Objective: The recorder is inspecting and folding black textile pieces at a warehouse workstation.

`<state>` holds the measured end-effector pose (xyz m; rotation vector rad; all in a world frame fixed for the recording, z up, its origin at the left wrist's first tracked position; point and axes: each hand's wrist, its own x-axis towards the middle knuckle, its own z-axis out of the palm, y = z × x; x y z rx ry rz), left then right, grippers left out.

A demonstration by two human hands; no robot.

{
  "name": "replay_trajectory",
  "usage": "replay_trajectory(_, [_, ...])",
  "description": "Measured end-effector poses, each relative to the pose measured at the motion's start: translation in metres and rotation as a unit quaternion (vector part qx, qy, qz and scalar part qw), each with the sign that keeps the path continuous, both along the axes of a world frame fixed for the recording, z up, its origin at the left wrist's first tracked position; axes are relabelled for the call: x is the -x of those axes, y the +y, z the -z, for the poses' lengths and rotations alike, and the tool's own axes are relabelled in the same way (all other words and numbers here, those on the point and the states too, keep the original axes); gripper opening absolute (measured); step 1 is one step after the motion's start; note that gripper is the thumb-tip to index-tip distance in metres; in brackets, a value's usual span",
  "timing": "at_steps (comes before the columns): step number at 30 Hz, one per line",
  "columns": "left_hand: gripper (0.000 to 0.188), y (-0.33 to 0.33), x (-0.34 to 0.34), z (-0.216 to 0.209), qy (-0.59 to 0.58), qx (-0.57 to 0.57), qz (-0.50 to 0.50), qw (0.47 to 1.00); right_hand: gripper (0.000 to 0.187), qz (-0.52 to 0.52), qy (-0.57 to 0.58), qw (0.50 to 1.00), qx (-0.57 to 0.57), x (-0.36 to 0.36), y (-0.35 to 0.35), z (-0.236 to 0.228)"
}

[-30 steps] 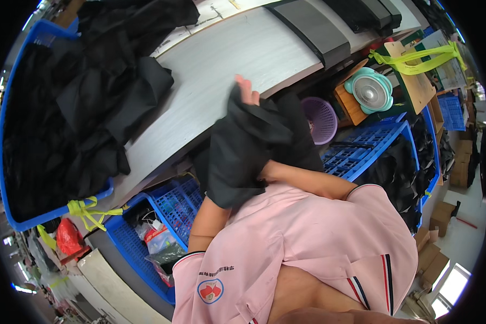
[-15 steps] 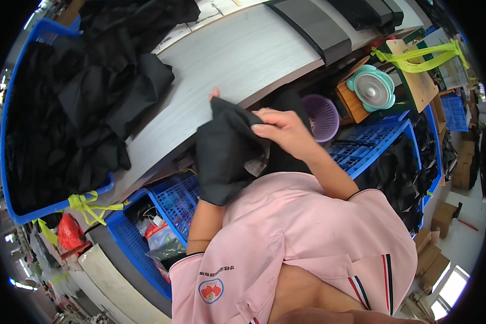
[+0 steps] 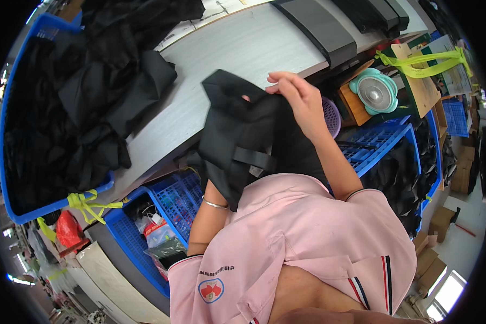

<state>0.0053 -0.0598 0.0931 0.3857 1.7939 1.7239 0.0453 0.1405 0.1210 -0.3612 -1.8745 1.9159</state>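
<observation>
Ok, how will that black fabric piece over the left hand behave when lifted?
Likely floppy: the black fabric piece drapes over the left hand in folds. Its edges look thin, so it's probably light for its size. Its upper left corner spreads fairly flat, so it may hold a little shape.

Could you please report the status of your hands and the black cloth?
Right hand at upper edge of black cloth. Left hand mostly hidden by it, fingertip showing. Cloth itself blocks the view.

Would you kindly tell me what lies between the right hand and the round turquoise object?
In the head view, a purple basket and a brown wooden piece show between the right hand and the turquoise object.
</observation>
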Motion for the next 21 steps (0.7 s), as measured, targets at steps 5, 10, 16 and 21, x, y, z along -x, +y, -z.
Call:
replay_trajectory(5, [0.044, -0.006, 0.0, 0.014, -0.068, -0.079, -0.028, 0.994, 0.044, 0.009, 0.032, 0.938, -0.344, -0.013, -0.017, 0.002])
replay_trajectory(10, [0.043, 0.007, 0.024, 0.032, -0.134, -0.155, -0.054, 0.977, 0.017, -0.146, 0.033, 0.939, -0.308, 0.0, -0.005, 0.009])
replay_trajectory(16, [0.042, -0.033, 0.064, 0.05, -0.207, -0.248, -0.101, 0.941, 0.015, -0.209, 0.026, 0.927, -0.309, 0.001, 0.035, -0.009])
replay_trajectory(21, [0.041, -0.015, 0.086, 0.065, -0.259, -0.326, -0.13, 0.9, 0.016, -0.075, 0.05, 0.981, -0.171, 0.065, 0.064, -0.02])
